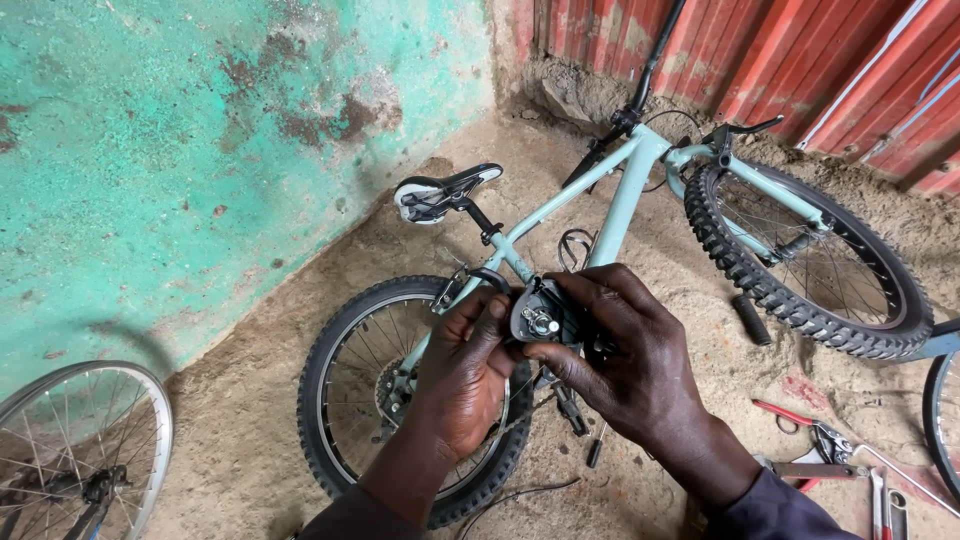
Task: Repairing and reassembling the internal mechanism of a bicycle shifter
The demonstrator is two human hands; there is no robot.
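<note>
The left hand [462, 375] and the right hand [625, 365] together grip a small black metal bicycle component [545, 318] with a silver bolt head on its face. The component is held up close to the camera, above the bicycle lying behind it. This position probably serves inspection, because the bolted face is turned toward the viewer. The left thumb and forefinger pinch the component's left edge. The right fingers curl over its top and right side, and the right thumb presses from below. Both forearms rise from the lower edge of the view, with the wrists angled inward to meet at the part.

Behind the hands, a pale green bicycle [610, 215] lies on its side on the dirt floor [250, 450], its black knobby rear tyre [335, 390] directly beneath the left hand. Red-handled pliers [800, 425] lie on the floor to the right. A peeling turquoise wall [200, 150] stands to the left.
</note>
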